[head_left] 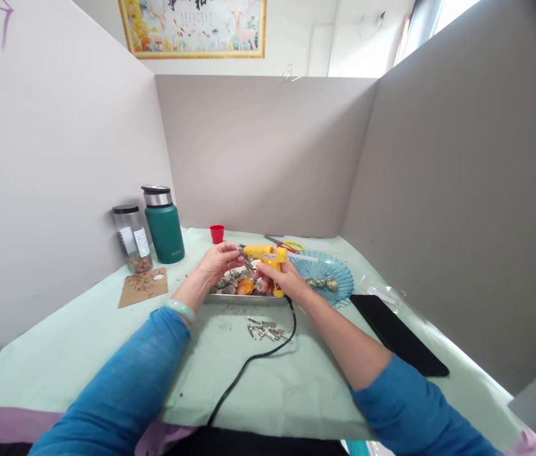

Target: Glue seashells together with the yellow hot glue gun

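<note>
While the fingers of the right hand are wrapped around the grip of a yellow plastic glue gun, a whitish stick jutting from its rear, I see those of the left hand drawn narrow beside the nozzle; whether they pinch the small dark piece there I cannot tell. The gun is above a shallow silver metal tray heaped with grey-green bits and one orange rounded piece, its front rim showing below the hands. Just right of it is a scalloped, translucent blue plate holding knobbly green pieces; farther back are yellow-and-red-handled scissors and a small red cup. Nearer me, loose silver metal clips lie beside the black cable, which runs to the near edge of the pale-green-covered surface. My widest room is at left, from the brown holed card to that edge; at right, a flat black slab narrows it toward the grey panel. White labels on the clear, black-lidded jar and the gun's sticker carry print too small to read; the green bottle beside the jar bears a tiny illegible mark. Black characters on a gold-framed wall picture are cut off at the top.
</note>
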{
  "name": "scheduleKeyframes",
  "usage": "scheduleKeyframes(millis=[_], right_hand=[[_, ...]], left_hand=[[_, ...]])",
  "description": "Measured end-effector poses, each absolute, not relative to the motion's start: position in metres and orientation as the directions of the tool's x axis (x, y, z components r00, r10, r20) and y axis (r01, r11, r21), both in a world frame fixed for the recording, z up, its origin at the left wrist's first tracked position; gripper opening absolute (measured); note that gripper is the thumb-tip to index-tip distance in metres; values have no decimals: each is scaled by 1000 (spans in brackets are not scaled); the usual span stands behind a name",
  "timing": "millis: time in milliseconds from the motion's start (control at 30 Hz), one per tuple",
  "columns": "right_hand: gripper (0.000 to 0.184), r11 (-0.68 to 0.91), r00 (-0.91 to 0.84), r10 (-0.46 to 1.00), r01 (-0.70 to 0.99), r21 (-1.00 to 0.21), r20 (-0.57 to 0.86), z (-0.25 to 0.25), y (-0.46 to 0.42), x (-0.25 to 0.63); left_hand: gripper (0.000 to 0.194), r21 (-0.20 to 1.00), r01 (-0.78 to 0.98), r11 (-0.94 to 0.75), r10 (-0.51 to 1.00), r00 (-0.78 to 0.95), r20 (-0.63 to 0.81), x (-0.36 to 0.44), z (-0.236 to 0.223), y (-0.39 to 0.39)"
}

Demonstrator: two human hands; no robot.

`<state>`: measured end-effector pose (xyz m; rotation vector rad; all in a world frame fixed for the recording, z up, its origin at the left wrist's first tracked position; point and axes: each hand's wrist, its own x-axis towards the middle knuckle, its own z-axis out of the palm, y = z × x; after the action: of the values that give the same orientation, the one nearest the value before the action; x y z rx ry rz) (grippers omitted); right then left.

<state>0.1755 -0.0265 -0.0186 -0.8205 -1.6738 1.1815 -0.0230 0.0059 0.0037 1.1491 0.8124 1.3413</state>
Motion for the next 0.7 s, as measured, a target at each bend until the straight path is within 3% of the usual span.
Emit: scheduleKeyframes(millis=[200, 700], right_hand=[[37, 328, -374, 880, 37, -944, 291, -20, -27, 176], [41, 330, -374, 881, 48, -943, 289, -21, -25, 177]], left_hand=[[32, 939, -196, -283, 955, 38, 295, -20, 5, 3], [27, 914, -148, -378, 926, -45, 376, -18, 5, 3]])
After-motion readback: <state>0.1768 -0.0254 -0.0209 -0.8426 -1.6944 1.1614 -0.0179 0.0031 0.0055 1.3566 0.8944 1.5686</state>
